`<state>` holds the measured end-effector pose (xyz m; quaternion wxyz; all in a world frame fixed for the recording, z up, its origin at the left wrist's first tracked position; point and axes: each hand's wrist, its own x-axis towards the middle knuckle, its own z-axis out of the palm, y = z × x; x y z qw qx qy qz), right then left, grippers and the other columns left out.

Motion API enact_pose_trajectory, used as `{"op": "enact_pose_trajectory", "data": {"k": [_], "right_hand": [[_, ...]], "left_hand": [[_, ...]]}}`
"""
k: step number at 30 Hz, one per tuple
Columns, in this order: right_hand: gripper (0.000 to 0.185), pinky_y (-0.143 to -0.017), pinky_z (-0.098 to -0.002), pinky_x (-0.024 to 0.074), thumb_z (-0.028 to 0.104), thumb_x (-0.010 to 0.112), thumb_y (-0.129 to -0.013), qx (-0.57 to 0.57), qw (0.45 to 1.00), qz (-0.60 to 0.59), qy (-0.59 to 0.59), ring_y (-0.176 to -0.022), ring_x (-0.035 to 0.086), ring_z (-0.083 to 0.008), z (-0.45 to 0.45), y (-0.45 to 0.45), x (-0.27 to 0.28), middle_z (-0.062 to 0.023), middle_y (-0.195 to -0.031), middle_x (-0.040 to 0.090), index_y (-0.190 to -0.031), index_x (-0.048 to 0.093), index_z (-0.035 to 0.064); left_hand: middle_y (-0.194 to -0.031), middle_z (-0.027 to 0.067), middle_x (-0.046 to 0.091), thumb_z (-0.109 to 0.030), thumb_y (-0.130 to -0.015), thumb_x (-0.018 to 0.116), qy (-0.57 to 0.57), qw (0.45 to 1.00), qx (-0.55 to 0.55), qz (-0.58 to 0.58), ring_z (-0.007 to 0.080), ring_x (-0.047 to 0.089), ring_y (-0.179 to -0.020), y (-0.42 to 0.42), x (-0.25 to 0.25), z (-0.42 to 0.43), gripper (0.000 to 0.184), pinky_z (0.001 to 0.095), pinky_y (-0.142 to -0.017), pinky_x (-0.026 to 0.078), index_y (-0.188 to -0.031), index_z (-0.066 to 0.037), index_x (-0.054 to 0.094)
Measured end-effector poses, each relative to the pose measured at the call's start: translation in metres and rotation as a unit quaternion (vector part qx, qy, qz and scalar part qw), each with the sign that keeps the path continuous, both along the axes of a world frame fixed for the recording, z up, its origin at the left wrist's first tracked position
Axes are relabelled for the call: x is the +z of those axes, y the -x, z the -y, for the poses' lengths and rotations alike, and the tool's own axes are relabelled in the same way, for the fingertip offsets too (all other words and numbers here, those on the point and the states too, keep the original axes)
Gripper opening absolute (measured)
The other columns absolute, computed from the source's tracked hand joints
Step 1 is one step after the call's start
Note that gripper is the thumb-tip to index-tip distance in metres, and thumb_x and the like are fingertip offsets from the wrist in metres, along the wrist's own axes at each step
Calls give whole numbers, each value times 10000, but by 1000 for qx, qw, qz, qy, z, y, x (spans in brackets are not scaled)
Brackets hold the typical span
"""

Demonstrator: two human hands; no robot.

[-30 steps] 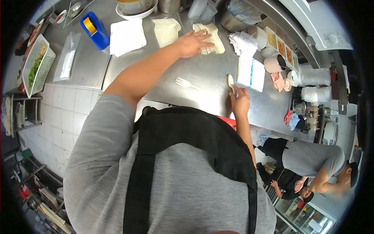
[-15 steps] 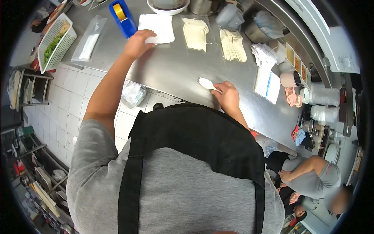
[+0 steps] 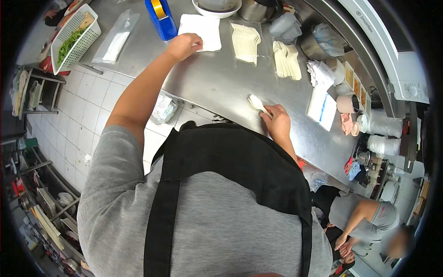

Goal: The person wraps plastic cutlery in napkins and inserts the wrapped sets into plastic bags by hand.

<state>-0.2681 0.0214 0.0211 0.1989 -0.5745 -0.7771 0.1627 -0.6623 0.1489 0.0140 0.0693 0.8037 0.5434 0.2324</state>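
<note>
- White napkins (image 3: 206, 28) and pale plastic cutlery (image 3: 256, 102) are at the metal table (image 3: 207, 81): the napkins lie flat in a neat stack toward its back, and the cutlery is in the right hand (image 3: 278, 122) near its front edge.
- Person in a grey shirt (image 3: 364, 214), beyond the right part of the table, has both arms bent forward.
- White perforated basket (image 3: 83, 48), at the far left, contains green leaves (image 3: 69, 48).
- Metal pot (image 3: 308, 48), toward the back right, has a clear plastic bag (image 3: 328, 39) in its mouth.
- Blue tape dispenser (image 3: 167, 28), carrying a yellow roll, stands just left of the napkins.
- White pack with a blue stripe (image 3: 318, 112) lies to the right, beyond the right hand.
- Left hand (image 3: 183, 47) rests at the front of the napkin stack, fingers curled over its near edge; whether they pinch any sheet I cannot tell.
- Right hand grasps the handle end of the cutlery, its pale head pointing up and left; whether that is one piece or several is unclear.
- Bagged cutlery stack (image 3: 245, 42) lies right of the napkins, its pieces nested closely.
- Second cutlery stack (image 3: 287, 61) lies beside it, further right, fanned slightly.
</note>
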Motion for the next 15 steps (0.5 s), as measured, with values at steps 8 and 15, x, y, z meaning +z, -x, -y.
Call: {"op": "enact_pose_trajectory", "data": {"k": [8, 15], "right_hand": [[196, -709, -392, 499, 183, 720, -737, -16, 999, -11, -40, -813, 615, -311, 6, 3, -2, -109, -858, 630, -890, 699, 62], [171, -688, -394, 498, 181, 719, -737, -27, 999, -25, -18, -774, 615, -314, 3, 1, -7, -109, -826, 628, -851, 695, 55]], "left_hand": [[-952, 65, 668, -184, -801, 682, -31, 999, -13, -12, 262, 631, -899, 6, 1, 1, 150, 361, -783, 508, -913, -89, 654], [-955, 81, 691, -184, -838, 646, -5, 998, 15, 57, 266, 653, -860, 9, 7, -5, 148, 348, -771, 514, -922, -73, 696]]}}
